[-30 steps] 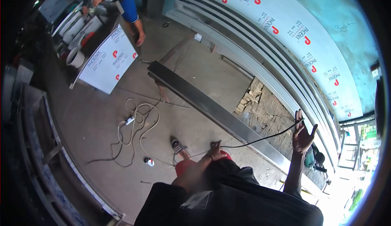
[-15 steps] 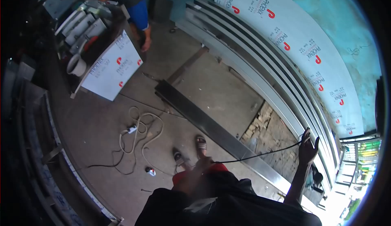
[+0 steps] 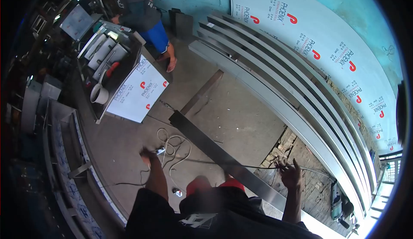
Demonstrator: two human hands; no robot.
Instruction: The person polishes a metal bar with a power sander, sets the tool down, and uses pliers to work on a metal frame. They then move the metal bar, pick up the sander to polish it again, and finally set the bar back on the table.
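Note:
My left hand point(image 3: 148, 156) reaches out over the floor beside a white plug or socket point(image 3: 160, 151) and a loosely coiled pale cord point(image 3: 188, 149). Motion blurs its fingers, so its grip is unclear. On the right, my right hand point(image 3: 290, 174) is raised with a black cable point(image 3: 258, 167) passing through it, its fingers partly curled round the cable. From there the cable runs right to a green and black power tool point(image 3: 336, 202) lying near the long metal profiles. Leftward it stretches across a dark metal beam point(image 3: 211, 146) towards my left hand.
Long metal channels point(image 3: 275, 73) lie along the right side, beside a film-covered sheet point(image 3: 344, 49) against the blue wall. A co-worker in blue shorts point(image 3: 155, 36) stands by a cluttered workbench point(image 3: 137, 88) at the upper left. More metal frames point(image 3: 79, 170) line the left edge.
My left hand has moved from near my body out to the left, towards the white plug or socket. My right hand has come lower and inward with the cable. The view has shifted, showing the power tool more fully.

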